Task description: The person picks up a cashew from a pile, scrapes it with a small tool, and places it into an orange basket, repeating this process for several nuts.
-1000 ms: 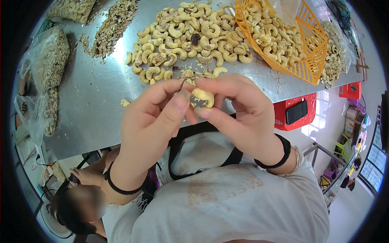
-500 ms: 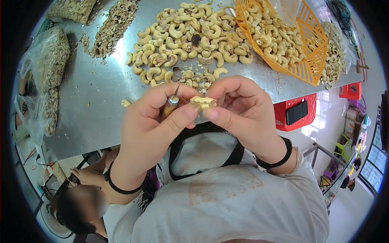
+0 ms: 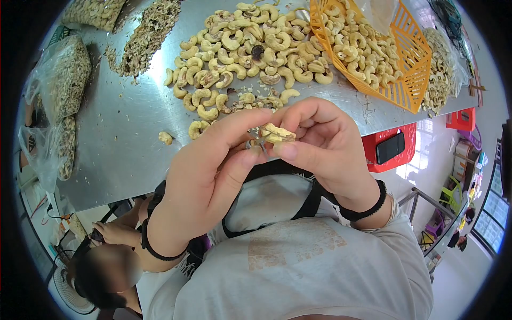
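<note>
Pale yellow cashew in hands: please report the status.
Right hand: pinching cashew. Left hand: closed on slim metal tool. Tool mostly hidden by fingers; cashew top uncovered.

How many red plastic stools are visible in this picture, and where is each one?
2. One red stool stands beside the grey metal table, a black phone on it; the other red stool is farther off, by a purple chair. More may be hidden.

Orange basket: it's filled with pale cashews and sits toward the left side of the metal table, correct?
Not the left: the head view shows the orange basket toward the right side of the metal table. It is filled with pale cashews.
</note>
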The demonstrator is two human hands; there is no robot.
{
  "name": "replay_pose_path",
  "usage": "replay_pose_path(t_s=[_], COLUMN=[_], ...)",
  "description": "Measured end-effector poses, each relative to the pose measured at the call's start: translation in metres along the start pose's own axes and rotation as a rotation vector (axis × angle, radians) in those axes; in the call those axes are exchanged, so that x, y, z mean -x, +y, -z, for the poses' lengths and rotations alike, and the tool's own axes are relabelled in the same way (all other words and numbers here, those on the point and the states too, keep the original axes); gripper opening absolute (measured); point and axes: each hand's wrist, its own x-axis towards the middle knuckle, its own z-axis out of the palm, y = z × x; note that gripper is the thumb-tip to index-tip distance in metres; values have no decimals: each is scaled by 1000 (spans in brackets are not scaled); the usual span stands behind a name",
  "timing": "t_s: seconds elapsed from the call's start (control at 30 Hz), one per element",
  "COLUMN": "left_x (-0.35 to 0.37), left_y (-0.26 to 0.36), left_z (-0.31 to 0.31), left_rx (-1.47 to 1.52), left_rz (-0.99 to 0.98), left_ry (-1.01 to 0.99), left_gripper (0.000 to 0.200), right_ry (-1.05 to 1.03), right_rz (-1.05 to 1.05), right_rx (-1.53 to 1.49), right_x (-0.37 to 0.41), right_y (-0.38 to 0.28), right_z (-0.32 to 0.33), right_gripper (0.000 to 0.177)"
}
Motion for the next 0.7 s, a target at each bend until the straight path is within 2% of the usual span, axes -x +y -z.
replay_pose_path(t_s=[0.03, 0.1, 0.3, 0.4, 0.43, 0.5, 0.7], left_x=[-1, -2, -4, -4, -3, -1, 0], left_y=[-2, -5, -1, -1, 0, 2, 2], left_z=[1, 2, 3, 2, 2, 1, 3], left_rx=[0, -146, -381, -401, -401, -224, -153], left_rz=[0, -142, -254, -259, -259, -96, -15], left_ry=[0, 11, 21, 69, 69, 66, 6], left_gripper=[29, 31, 29, 28, 28, 29, 30], right_ry=[6, 14, 19, 6, -4, -1, 17], right_rz=[1, -3, 40, 50, 44, 22, -45], right_rx=[-8, -2, 39, 37, 12, -21, -152], right_x=[0, 1, 2, 1, 1, 1, -1], right_y=[0, -1, 1, 2, 2, 2, -1], right_z=[0, -1, -1, 0, 0, 1, 1], right_gripper=[17, 17, 17, 17, 17, 17, 14])
